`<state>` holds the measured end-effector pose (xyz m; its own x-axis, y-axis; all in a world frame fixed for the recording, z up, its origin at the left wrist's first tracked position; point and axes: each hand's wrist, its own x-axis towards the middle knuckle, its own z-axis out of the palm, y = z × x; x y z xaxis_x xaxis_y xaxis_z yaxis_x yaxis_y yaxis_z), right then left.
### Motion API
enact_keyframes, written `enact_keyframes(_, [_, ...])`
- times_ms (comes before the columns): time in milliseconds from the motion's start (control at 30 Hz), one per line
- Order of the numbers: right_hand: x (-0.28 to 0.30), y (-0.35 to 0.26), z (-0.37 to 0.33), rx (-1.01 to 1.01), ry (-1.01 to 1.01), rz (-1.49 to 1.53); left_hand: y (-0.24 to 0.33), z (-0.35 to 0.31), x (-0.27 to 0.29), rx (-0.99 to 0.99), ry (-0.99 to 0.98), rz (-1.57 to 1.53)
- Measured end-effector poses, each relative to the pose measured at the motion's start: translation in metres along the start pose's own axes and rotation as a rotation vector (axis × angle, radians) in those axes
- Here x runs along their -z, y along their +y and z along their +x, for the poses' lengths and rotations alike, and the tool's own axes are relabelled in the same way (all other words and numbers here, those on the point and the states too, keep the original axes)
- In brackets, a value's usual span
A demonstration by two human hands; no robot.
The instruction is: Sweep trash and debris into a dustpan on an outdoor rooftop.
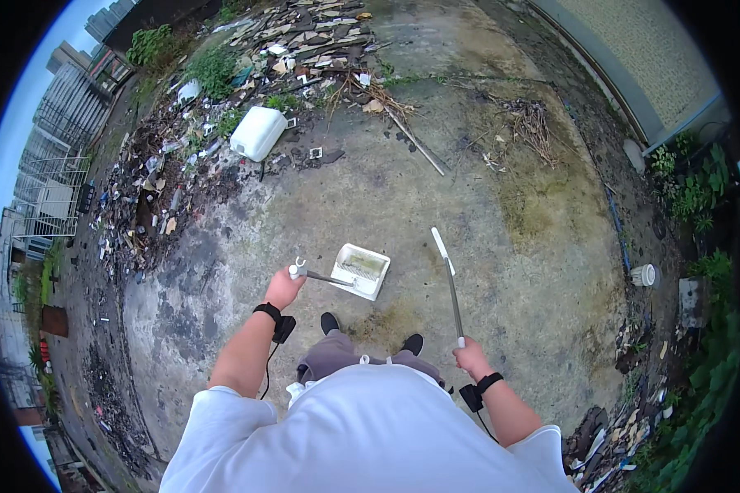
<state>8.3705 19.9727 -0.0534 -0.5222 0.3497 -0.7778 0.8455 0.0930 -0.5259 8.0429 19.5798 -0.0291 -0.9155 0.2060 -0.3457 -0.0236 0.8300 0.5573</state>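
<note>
My left hand (284,287) is closed round the grip at the top of a grey pole, where a white hook-shaped end sticks up. That pole runs down to a white dustpan (372,289) with a toothed comb across it, lying on the concrete ahead of my feet. To the right, my right hand (472,359) grips the handle of a long broom (454,300). Its narrow white head points away from me, right of the dustpan and apart from it; bristles cannot be made out. Both wrists carry black straps with small black boxes and cables.
A white plastic jerrycan (259,133) lies by a wide heap of rubbish (152,185) at far left. Beyond the broom are a loose pole (419,146) and dry twigs (534,131). A white bucket (644,275) and green plants (703,370) line the right side.
</note>
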Motion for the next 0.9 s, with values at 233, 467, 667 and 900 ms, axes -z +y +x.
enact_keyframes(233, [-0.037, -0.046, 0.053, -0.178, 0.108, 0.224, -0.011, 0.054, 0.077, 0.249, -0.13, -0.645])
enact_keyframes(467, [-0.116, -0.178, 0.061, -0.365, 0.011, 0.676, 0.001, 0.138, 0.176, 0.109, -0.276, -0.973])
enact_keyframes(667, [-0.181, -0.318, 0.078, -0.394, -0.187, 0.973, 0.022, 0.221, 0.246, 0.09, -0.405, -1.323])
enact_keyframes(900, [-0.188, -0.486, 0.097, -0.148, -0.428, 1.046, -0.035, 0.309, 0.244, 0.335, -0.479, -1.796])
